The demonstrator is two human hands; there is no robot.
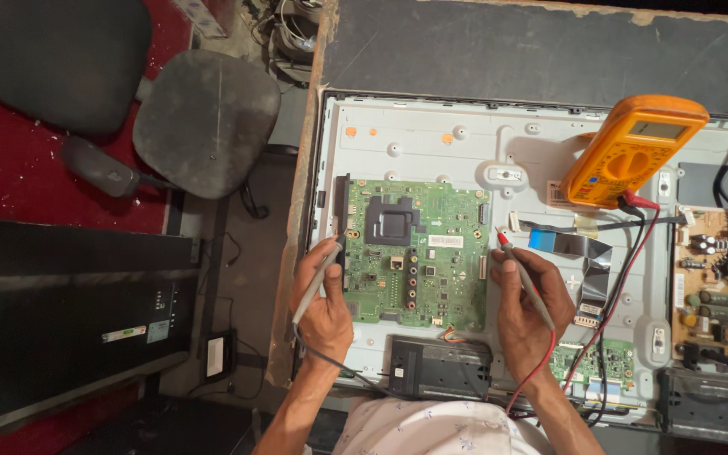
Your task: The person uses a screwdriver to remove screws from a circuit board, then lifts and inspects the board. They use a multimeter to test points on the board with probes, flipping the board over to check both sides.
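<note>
Centrally, green circuit board (419, 253) between left hand (323, 305) and right hand (526, 307).

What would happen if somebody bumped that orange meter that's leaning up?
The orange meter seems propped at a tilt on the white panel, so a bump would probably tip it flat. Its red and black wires look floppy and might tug it. Its chunky casing suggests it would likely slide, not roll.

head cam | looks straight down | close above workbench (482, 50)
</note>
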